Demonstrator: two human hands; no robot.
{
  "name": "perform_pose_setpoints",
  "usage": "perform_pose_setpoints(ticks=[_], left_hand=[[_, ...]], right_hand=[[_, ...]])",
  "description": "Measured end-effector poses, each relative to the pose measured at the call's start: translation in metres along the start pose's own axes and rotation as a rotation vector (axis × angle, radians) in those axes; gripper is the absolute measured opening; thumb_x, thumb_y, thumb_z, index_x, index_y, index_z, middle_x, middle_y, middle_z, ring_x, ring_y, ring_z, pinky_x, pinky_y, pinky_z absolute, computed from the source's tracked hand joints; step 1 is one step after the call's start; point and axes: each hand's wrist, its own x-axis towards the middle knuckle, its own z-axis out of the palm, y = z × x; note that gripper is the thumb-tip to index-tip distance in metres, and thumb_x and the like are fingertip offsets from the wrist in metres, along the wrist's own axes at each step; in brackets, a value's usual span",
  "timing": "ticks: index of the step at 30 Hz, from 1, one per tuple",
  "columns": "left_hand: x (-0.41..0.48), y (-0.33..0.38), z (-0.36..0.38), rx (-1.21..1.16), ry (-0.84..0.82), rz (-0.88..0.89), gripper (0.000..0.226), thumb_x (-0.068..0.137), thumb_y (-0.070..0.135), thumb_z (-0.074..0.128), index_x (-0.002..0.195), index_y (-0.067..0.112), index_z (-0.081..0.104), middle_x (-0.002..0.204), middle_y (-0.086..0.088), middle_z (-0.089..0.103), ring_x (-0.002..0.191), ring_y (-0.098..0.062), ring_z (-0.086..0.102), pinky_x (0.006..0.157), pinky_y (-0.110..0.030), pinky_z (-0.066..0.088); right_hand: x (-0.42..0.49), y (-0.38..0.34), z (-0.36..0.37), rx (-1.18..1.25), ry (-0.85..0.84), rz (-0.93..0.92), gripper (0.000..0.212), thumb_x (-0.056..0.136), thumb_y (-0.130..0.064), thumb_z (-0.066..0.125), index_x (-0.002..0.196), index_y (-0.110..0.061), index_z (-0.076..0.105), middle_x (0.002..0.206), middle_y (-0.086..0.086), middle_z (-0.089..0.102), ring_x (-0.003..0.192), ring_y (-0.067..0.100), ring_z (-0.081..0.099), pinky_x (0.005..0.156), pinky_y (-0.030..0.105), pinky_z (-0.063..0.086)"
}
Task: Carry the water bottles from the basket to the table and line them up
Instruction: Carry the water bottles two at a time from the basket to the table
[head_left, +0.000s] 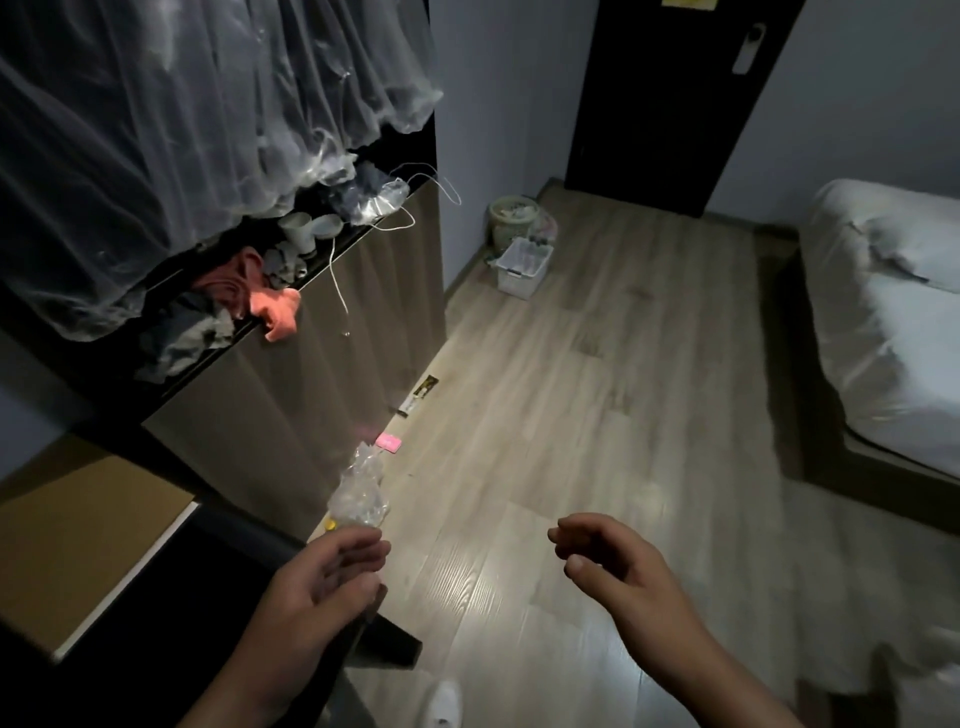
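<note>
Over in the far corner, left of the dark door (675, 93), a pale plastic basket (522, 267) sits on the wooden floor (597, 415), just in front of a round bin (511, 221). Its contents are too dim to make out, so I cannot tell whether bottles lie in it. Well apart from it, the person's left hand (332, 577) and right hand (608, 561) hang in the air side by side, fingers loosely curled and holding nothing. The brown desk (78, 530) lies at the left, under the left forearm. Just beyond the left hand a crumpled plastic bag (358, 493) rests against the cabinet (270, 405). An orange cloth (272, 309) droops over the cabinet's top edge, beneath sheer netting (156, 130). A white-sheeted bed (893, 322) stands at the right.
</note>
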Motion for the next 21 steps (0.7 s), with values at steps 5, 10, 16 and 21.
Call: perform_pose_setpoints(ticks=[5, 10, 16, 21], left_hand=[[0.057, 0.006, -0.008, 0.055, -0.087, 0.018, 0.072, 0.049, 0.045, 0.085, 0.109, 0.010, 0.065, 0.108, -0.009, 0.074, 0.104, -0.025, 0.069, 0.088, -0.036, 0.055], [0.112, 0.017, 0.014, 0.075, -0.209, 0.009, 0.060, 0.056, 0.039, 0.073, 0.109, 0.013, 0.066, 0.110, -0.004, 0.074, 0.107, -0.020, 0.068, 0.083, -0.026, 0.056], [0.174, 0.034, 0.064, 0.101, -0.299, 0.033, 0.053, 0.058, 0.038, 0.072, 0.105, 0.015, 0.068, 0.108, -0.003, 0.074, 0.105, -0.017, 0.069, 0.082, -0.022, 0.055], [0.234, 0.045, 0.115, 0.101, -0.342, 0.022, 0.052, 0.057, 0.038, 0.072, 0.104, 0.015, 0.068, 0.107, -0.003, 0.074, 0.104, -0.017, 0.069, 0.084, -0.024, 0.056]], right_hand=[[0.039, -0.010, 0.016, 0.006, 0.062, 0.000, 0.032, 0.074, -0.020, 0.065, 0.106, -0.021, 0.067, 0.107, -0.003, 0.073, 0.101, 0.013, 0.067, 0.086, 0.032, 0.055], [0.062, -0.009, 0.003, 0.040, 0.171, 0.017, 0.033, 0.087, 0.005, 0.063, 0.109, -0.020, 0.066, 0.106, -0.001, 0.073, 0.100, 0.016, 0.068, 0.087, 0.032, 0.054], [0.089, -0.007, -0.039, 0.066, 0.296, 0.055, 0.033, 0.087, 0.007, 0.062, 0.109, -0.018, 0.065, 0.105, -0.002, 0.073, 0.098, 0.015, 0.068, 0.084, 0.025, 0.055], [0.139, -0.003, -0.087, 0.064, 0.331, 0.051, 0.034, 0.087, 0.008, 0.062, 0.108, -0.018, 0.066, 0.106, -0.001, 0.073, 0.096, 0.017, 0.068, 0.082, 0.022, 0.053]])
